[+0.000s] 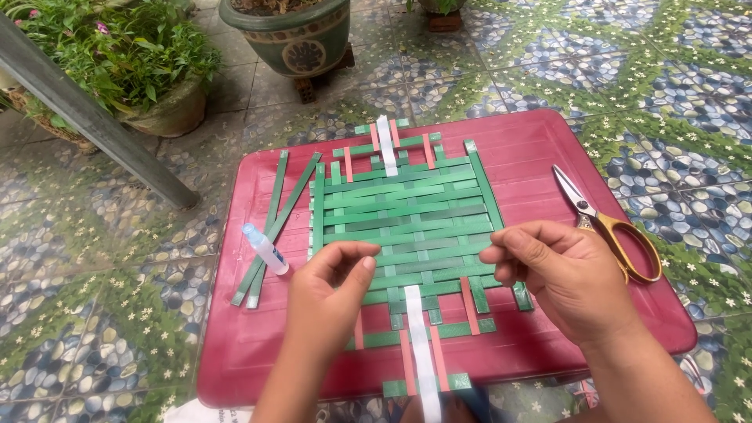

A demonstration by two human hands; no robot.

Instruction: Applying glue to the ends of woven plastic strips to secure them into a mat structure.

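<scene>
Two hands press on a woven mat [403, 219] of green strips in the middle of a red tray [540, 157]. Left hand [329, 294] pinches a strip at the mat's lower left; right hand [560, 274] pinches its right edge, fingertips hidden. Scissors [607, 223] lie just right, a glue bottle [265, 249] left.

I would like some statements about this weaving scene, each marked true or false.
1. Both hands touch the woven mat of green strips. True: the left hand and right hand rest on its lower edge.
2. The scissors lie left of the mat. False: they lie to its right, on the red tray.
3. The right hand holds the scissors. False: they lie untouched.
4. A small glue bottle lies beside the loose green strips. True.
5. The mat holds only green strips. False: white and pink strips run through it.
</scene>
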